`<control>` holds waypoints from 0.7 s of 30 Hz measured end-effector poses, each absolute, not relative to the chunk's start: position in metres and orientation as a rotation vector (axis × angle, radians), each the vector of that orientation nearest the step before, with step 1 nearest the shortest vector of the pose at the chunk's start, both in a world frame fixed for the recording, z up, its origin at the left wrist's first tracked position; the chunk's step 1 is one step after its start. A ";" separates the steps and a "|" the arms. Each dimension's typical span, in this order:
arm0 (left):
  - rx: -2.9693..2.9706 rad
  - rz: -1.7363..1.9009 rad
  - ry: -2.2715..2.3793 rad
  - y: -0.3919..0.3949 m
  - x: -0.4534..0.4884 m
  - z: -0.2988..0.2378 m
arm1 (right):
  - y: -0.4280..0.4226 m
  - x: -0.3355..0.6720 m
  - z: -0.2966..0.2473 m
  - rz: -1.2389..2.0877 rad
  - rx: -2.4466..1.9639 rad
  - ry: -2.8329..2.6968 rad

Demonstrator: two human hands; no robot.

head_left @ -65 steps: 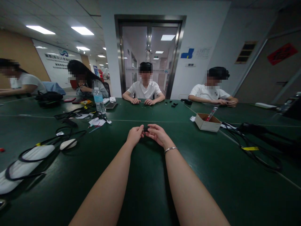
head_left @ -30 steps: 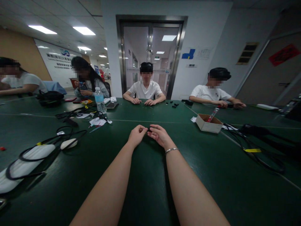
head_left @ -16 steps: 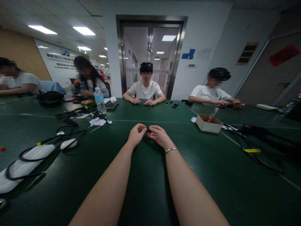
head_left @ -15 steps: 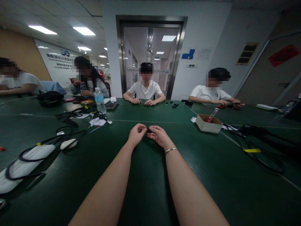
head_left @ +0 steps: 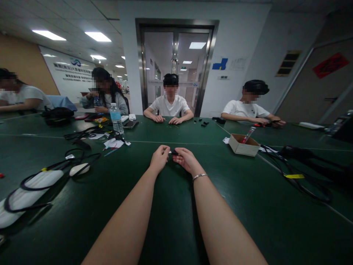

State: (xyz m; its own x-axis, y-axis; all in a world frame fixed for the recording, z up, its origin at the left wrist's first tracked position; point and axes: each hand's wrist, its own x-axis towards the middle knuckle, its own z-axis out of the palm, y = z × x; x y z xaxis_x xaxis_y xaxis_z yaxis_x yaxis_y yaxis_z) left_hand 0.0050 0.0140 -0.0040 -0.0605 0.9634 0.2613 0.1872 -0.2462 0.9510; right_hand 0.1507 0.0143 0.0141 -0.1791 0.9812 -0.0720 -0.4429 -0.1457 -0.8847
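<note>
Between my two hands, just above the green table (head_left: 110, 191), is a small dark object with a short silvery part (head_left: 173, 152); it is too small to name. My right hand (head_left: 186, 159) pinches its dark end between thumb and fingers. At the silvery end, the fingertips of my left hand (head_left: 159, 159) are pressed together on it. Fingers cover much of the object at both ends. A metal bangle (head_left: 199, 177) circles my right wrist.
A cardboard box (head_left: 244, 148) with a red-and-clear tube stands to the right. Left are a water bottle (head_left: 116, 118), papers, cables, a white mouse (head_left: 79, 169) and a white power strip (head_left: 30, 197). Black cables (head_left: 303, 173) lie far right. Several people sit across the table.
My left hand has shifted slightly left, away from my right fingers. A silvery part of the object now shows between the hands, which was hidden before.
</note>
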 end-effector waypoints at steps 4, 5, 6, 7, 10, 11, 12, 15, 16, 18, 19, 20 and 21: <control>1.479 1.398 1.276 0.013 0.005 -0.003 | 0.015 0.151 0.013 1.586 -0.857 -0.905; 1.459 1.380 1.278 0.013 0.005 -0.002 | 0.015 0.151 0.013 1.586 -0.855 -0.906; 1.448 1.362 1.281 0.013 0.005 -0.001 | 0.015 0.151 0.013 1.587 -0.852 -0.909; 1.449 1.348 1.284 0.012 0.006 -0.001 | 0.015 0.151 0.013 1.588 -0.851 -0.912; 1.484 1.362 1.286 0.012 0.007 0.000 | 0.015 0.151 0.013 1.585 -0.855 -0.911; 1.481 1.363 1.278 0.011 0.007 0.000 | 0.015 0.151 0.013 1.584 -0.856 -0.911; 1.472 1.355 1.267 0.011 0.007 0.000 | 0.015 0.151 0.013 1.583 -0.855 -0.912; 1.469 1.323 1.244 0.011 0.007 0.001 | 0.015 0.151 0.012 1.588 -0.849 -0.918; 1.477 1.326 1.242 0.010 0.007 0.001 | 0.015 0.151 0.012 1.588 -0.849 -0.915; 1.477 1.340 1.246 0.011 0.007 0.000 | 0.015 0.151 0.012 1.586 -0.849 -0.908; 1.470 1.338 1.245 0.011 0.007 0.000 | 0.015 0.151 0.012 1.585 -0.850 -0.907; 1.465 1.329 1.246 0.011 0.007 -0.001 | 0.015 0.151 0.012 1.585 -0.850 -0.909; 1.468 1.322 1.250 0.012 0.007 -0.001 | 0.015 0.151 0.012 1.586 -0.850 -0.913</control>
